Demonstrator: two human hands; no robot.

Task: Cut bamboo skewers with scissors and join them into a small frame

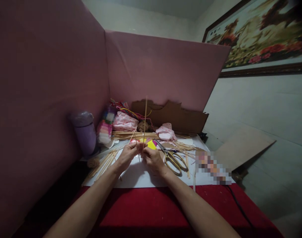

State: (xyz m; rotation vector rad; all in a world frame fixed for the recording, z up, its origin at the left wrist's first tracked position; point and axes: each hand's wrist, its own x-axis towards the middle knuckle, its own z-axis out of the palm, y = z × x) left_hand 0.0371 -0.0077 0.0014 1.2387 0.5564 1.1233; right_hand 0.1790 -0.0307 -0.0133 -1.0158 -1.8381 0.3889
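Note:
Close together above a white sheet (131,181), my two hands work on thin wooden sticks. A long upright stick (145,119) rises from between them, its lower end at my fingers. My left hand (128,155) is closed, fingers pinched on thin sticks, one of which slants up. My right hand (152,158) is closed around the foot of the upright stick. Exactly how the sticks meet is hidden by the fingers. Gold-handled scissors (174,160) lie just right of my right hand. Yellow paper (151,144) shows behind my hands.
Loose sticks (105,163) lie at left, with more bundled behind. A purple lidded container (85,135) stands far left. Twine (143,126), pink dotted cloth (126,121) and torn cardboard (170,115) are at the back. Pink panels (163,69) enclose the left and rear.

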